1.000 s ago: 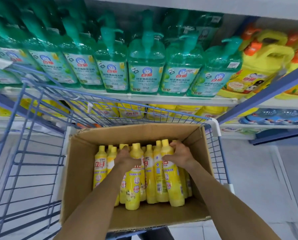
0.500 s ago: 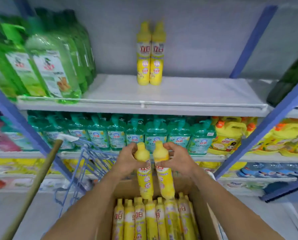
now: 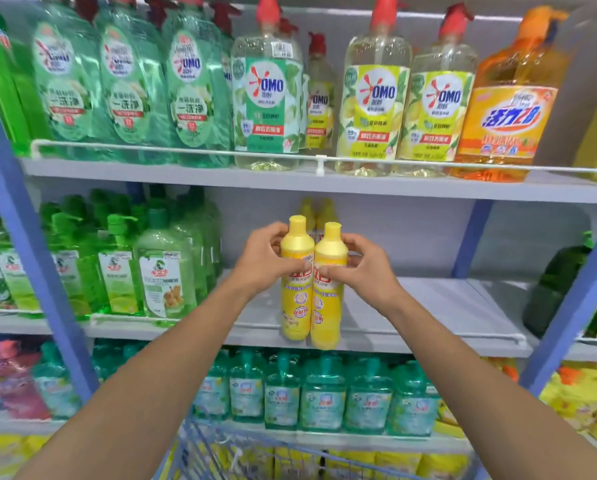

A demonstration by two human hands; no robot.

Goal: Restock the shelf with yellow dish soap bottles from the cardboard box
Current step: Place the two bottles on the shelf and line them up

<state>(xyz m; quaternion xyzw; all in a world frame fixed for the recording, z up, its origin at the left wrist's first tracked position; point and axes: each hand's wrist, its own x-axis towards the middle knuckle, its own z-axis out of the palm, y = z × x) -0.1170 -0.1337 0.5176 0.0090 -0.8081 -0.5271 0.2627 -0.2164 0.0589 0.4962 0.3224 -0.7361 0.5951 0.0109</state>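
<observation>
I hold two yellow dish soap bottles upright and side by side in front of the middle shelf [image 3: 428, 306]. My left hand [image 3: 259, 261] grips the left bottle [image 3: 296, 299] near its shoulder. My right hand [image 3: 366, 268] grips the right bottle [image 3: 327, 306] the same way. Their bases hang at the height of the shelf's front rail. Behind them, at the back of the shelf, the tops of two more yellow bottles [image 3: 316, 211] show. The cardboard box is out of view.
Green pump bottles [image 3: 158, 271] fill the middle shelf's left end, and a dark green jug [image 3: 557, 289] stands at its right. Large OMO bottles [image 3: 373, 95] line the shelf above, teal pump bottles [image 3: 321, 393] the one below. Blue uprights [image 3: 30, 254] frame the bay. The blue cart rim [image 3: 255, 448] is at the bottom.
Both hands took a bottle each out of the box and lifted them up to the middle shelf. My view rose from the box to the shelves.
</observation>
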